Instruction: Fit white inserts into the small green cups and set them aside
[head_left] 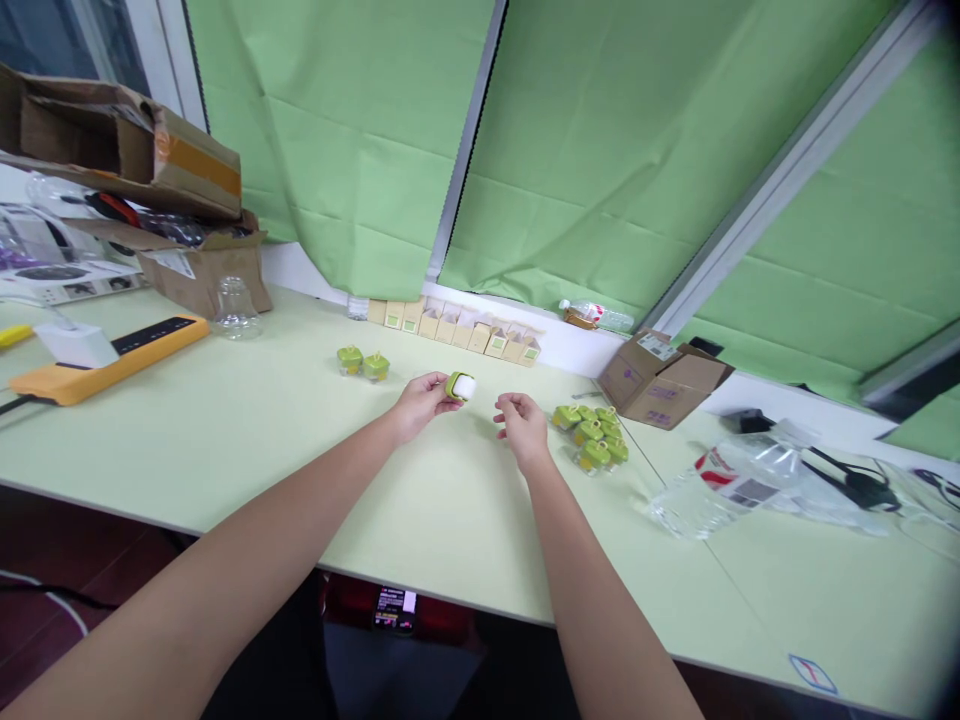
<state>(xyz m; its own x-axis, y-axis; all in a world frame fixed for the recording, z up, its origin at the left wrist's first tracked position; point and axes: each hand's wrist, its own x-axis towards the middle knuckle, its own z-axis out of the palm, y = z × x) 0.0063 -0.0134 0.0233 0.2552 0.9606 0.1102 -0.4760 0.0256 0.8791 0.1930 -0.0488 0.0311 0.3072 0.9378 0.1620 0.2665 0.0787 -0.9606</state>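
My left hand [421, 402] is closed around a small green and white plug-like piece [460, 386], held just above the pale green table [225, 430]. A short way to its right, my right hand [519, 421] hovers with fingers loosely curled and nothing visible in them. A heap of several green pieces [592, 435] lies just right of that hand. Two more green pieces [363, 362] stand side by side to the left of my left hand.
A row of small cream boxes [457, 328] lines the back edge under green blinds. An open cardboard box [660, 378] sits back right, clear plastic bags [739, 480] to the right. A yellow power strip [112, 358], glass jar [235, 308] and stacked cartons [120, 140] are at left.
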